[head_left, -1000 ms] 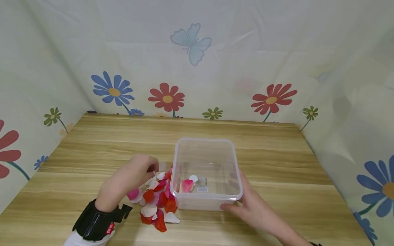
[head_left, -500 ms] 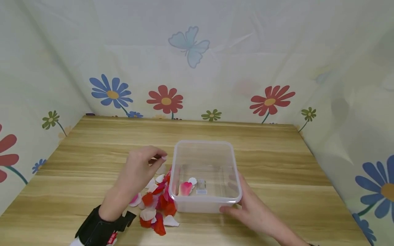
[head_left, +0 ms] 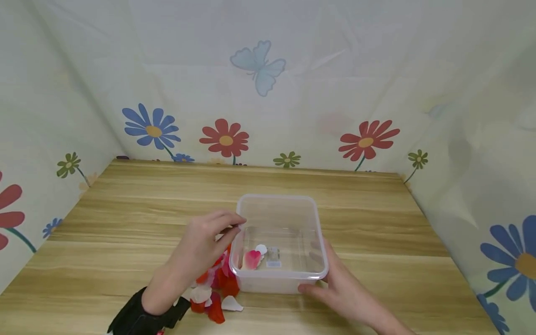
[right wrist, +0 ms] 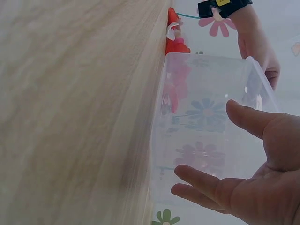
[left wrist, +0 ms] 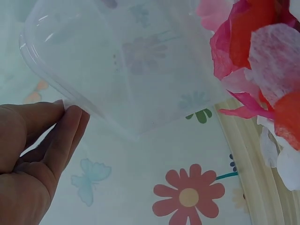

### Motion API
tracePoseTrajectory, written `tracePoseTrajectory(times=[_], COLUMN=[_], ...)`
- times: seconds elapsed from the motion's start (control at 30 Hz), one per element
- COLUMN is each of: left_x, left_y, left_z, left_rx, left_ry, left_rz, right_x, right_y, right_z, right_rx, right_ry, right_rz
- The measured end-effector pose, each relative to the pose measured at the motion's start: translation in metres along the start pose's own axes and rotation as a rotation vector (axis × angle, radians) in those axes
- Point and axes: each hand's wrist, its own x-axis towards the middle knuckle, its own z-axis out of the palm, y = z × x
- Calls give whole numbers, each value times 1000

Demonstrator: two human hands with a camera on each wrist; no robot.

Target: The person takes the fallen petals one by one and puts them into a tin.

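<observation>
A clear plastic box [head_left: 284, 284] with no lid stands on the table, with a pink petal [head_left: 252, 259], a white petal [head_left: 261, 249] and a small clear piece with a pale label [head_left: 274, 257] inside. My left hand [head_left: 205, 237] is at its left rim, thumb and fingertips together on a small pale petal, mostly hidden by the fingers. Below that hand, a heap of red, pink and white petals [head_left: 217, 307] lies against the box's left side. My right hand [head_left: 341, 288] rests against the right side and front corner; its thumb and fingers [right wrist: 201, 180] are extended and spread.
The wood-grain table [head_left: 377, 223] extends around the box. Behind and beside it hang pale sheets [head_left: 318, 93] printed with flowers and a butterfly. A black band [head_left: 144, 311] is on the left wrist.
My left hand has lifted from the petal heap and moved right to the box's left rim with a pale petal. My right hand has stayed at the box.
</observation>
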Motion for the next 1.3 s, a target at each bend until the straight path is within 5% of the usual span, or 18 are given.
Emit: tracePoseTrajectory(times=[0.97, 1.3], left_x=[-2, -4], left_y=[4, 3], left_z=[17, 11], left_rx=[-64, -50], left_ry=[-114, -73], left_rz=[153, 107], right_x=[-5, -3], right_y=[-1, -2], right_z=[-2, 0], right_rx=[-41, -50], right_ry=[4, -10], right_rz=[-49, -35])
